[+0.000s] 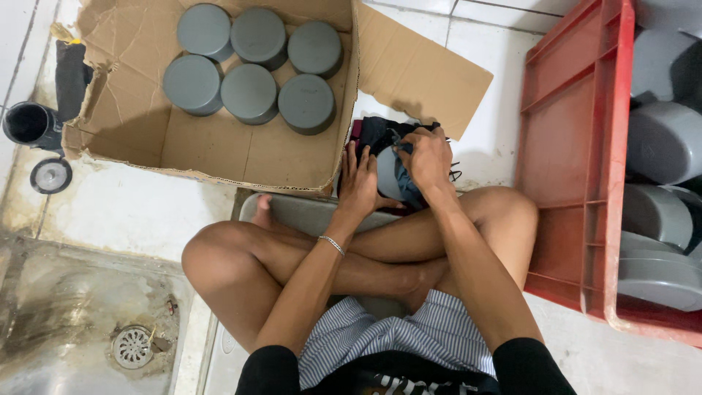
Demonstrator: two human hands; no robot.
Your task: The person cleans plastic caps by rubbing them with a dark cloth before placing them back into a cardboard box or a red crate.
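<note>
Just beside the cardboard box point(219, 146), a grey cap point(387, 175) is steadied by the flat, open left hand point(360, 183) and rubbed, seemingly, with a dark cloth point(380, 132) gripped in the closed right hand point(425, 157).

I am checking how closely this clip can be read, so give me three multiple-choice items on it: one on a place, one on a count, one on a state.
1. Where is the cardboard box with the grey caps?
A. on the floor ahead of the knees
B. inside the red crate
C. on the person's lap

2. How many grey caps show in the box?
A. three
B. six
C. nine

3. What is the right hand doing?
A. lying flat on the floor
B. resting on a knee
C. closed on a dark cloth

Answers: 1 A, the box lies beyond the crossed legs, left of the red crate. 2 B, two rows of three. 3 C, its fingers pinch the dark cloth, while the left hand steadies a grey cap.
</note>
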